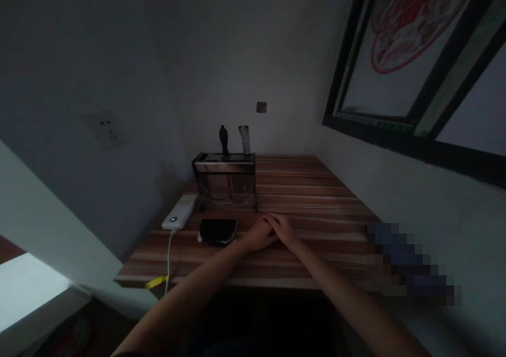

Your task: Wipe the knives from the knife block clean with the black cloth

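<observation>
My left hand (260, 234) and my right hand (283, 230) rest together on the striped wooden table (308, 188). The right one lies over the left, fingers closed against it, and part of the left fingers is hidden. I see no object in either hand. Just left of my left hand lies a flat black object like a phone (218, 230), pale at its lower corners. Behind it stands a knife-block-like rack (226, 183) with a clear front. A black handle (223, 142) and a silvery handle (245, 140) stick up from its top.
A white power bank (179, 213) lies at the table's left, its white cable (168, 259) hanging over the front edge with a yellow tag (156, 282). Walls close in behind and on both sides. A wall socket (107, 128) is at left, a dark-framed window (379, 122) at right.
</observation>
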Available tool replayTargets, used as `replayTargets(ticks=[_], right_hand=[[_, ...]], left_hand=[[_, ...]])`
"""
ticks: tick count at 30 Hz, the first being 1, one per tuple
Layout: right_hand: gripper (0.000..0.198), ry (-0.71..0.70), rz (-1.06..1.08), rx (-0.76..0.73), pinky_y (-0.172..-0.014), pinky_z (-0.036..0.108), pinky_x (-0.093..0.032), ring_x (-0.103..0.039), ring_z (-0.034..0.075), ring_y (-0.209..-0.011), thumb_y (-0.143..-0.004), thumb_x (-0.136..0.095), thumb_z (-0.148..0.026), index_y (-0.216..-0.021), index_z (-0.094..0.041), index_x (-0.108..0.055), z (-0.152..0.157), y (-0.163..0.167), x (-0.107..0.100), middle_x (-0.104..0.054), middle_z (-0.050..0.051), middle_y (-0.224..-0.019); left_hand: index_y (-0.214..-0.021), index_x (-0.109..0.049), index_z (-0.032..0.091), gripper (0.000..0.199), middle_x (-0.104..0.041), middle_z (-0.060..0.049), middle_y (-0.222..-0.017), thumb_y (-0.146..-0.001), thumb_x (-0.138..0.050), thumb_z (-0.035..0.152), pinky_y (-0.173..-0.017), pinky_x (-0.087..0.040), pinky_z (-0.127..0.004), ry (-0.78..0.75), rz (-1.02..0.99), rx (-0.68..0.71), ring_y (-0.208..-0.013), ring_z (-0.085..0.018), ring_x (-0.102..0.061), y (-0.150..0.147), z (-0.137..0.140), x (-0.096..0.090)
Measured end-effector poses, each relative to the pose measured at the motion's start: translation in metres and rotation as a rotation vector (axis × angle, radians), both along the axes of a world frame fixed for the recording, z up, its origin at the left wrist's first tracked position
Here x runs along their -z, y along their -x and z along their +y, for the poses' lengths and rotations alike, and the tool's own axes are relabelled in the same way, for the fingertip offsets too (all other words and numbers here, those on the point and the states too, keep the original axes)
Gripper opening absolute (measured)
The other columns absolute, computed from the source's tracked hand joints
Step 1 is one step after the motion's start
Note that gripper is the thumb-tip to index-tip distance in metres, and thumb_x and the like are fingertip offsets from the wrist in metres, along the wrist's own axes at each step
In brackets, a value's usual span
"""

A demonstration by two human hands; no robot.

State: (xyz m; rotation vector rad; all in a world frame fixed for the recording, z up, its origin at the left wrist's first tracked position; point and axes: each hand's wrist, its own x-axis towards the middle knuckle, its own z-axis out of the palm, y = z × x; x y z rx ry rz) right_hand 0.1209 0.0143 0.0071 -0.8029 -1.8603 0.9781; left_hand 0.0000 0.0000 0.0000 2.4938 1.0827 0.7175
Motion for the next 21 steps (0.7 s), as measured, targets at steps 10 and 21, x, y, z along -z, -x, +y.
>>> replayTargets(ticks=[10,21], right_hand=[[0.033,-0.010,0.001,-0.006,-0.082,0.031,-0.044,-0.062,0.019,-0.082,-0.085,-0.039,-0.032,-0.086,-0.019,-0.070,0.000,0.000,0.000,-0.070,0.005,-0.086],[0.035,0.049,-0.012,-0.029,-0.083,0.034,-0.044,-0.062,0.021,-0.084,-0.085,-0.041,-0.039,-0.084,-0.018,-0.070,-0.001,-0.003,-0.004,-0.069,0.006,-0.084]], left_hand=[[-0.107,-0.060,0.009,0.033,-0.064,-0.014,-0.106,-0.076,-0.053,0.018,-0.088,-0.044,-0.035,-0.008,0.022,-0.014,-0.100,-0.024,-0.058,0.000,0.001,0.002],[-0.103,-0.061,0.007,0.032,-0.064,-0.015,-0.103,-0.074,-0.051,0.014,-0.083,-0.046,-0.032,0.074,0.042,-0.095,-0.095,-0.023,-0.060,-0.006,-0.011,-0.008]])
